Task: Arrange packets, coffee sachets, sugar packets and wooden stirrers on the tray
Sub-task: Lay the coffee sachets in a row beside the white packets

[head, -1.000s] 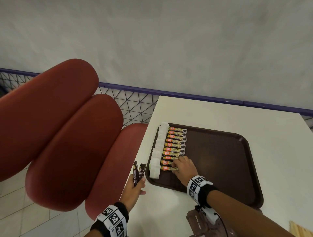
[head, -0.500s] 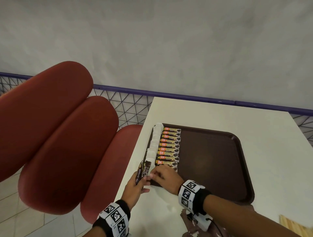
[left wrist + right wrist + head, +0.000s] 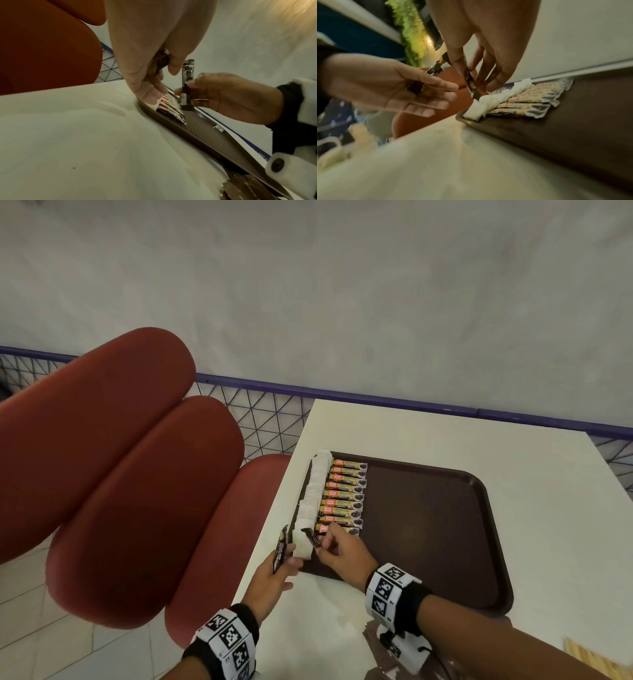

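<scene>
While left hand [image 3: 274, 573] waits, right hand [image 3: 337, 549] pinches sachet [image 3: 312, 537].

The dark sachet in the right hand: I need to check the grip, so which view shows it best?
The left wrist view: the dark sachet stands nearly upright, pinched by the right hand, unobstructed. The head view shows it small beside the white sugar packets; the right wrist view shows it edge-on and blurred.

Matt brown plastic tray [image 3: 445, 542] with textured floor, glossy foil-like coffee sachets [image 3: 342, 494], soft white paper sugar packets [image 3: 313, 494], smooth matt white table [image 3: 513, 453], red padded seat [image 3: 137, 491].
</scene>
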Tool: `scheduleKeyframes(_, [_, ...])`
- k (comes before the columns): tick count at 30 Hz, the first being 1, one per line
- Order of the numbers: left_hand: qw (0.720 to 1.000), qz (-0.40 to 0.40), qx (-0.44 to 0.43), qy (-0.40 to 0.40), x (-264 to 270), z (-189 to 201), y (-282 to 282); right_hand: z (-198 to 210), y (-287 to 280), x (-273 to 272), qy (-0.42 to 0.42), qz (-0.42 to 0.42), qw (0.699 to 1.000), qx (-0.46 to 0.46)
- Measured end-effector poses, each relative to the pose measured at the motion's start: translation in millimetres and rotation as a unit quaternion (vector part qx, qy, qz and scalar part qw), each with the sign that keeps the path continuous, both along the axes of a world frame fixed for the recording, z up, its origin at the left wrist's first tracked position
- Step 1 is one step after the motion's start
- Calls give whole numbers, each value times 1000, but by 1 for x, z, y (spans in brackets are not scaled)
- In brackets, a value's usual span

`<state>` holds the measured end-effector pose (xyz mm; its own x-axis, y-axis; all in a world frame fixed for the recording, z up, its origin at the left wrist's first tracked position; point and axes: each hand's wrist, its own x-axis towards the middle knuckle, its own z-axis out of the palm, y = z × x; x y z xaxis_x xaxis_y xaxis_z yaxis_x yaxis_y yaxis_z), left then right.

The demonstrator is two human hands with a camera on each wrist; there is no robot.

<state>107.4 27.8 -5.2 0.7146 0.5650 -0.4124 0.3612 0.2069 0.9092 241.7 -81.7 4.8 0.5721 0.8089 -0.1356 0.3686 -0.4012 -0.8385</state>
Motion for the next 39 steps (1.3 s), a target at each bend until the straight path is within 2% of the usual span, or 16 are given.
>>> scheduleKeyframes(5, [999,51,10,10,1,-3,5,0,-8,1,-148,74,985,-39])
scheduleKeyframes(11, [998,56,-14,-3,8,9,-4,4,-12,-1,-189,65,979,-41])
scheduleKeyframes(18, [999,36,13,-1,10,3,-3,6,-14,3,-194,70,977,-57])
scheduleKeyframes(23, [999,23,31,8,11,-1,0,1,-16,2,-202,113,972,-36])
scheduleKeyframes(28, [998,-35,60,10,13,4,-6,1,-9,0,-151,141,978,-22])
scheduleKeyframes(32, [998,-11,57,20,12,5,-7,6,-9,8,-103,75,992,3])
scheduleKeyframes(35, [999,6,28,41,12,4,-4,8,-12,20,-63,-22,997,28])
scheduleKeyframes(39, [998,33,-11,59,10,0,2,3,-19,36,46,-148,987,48])
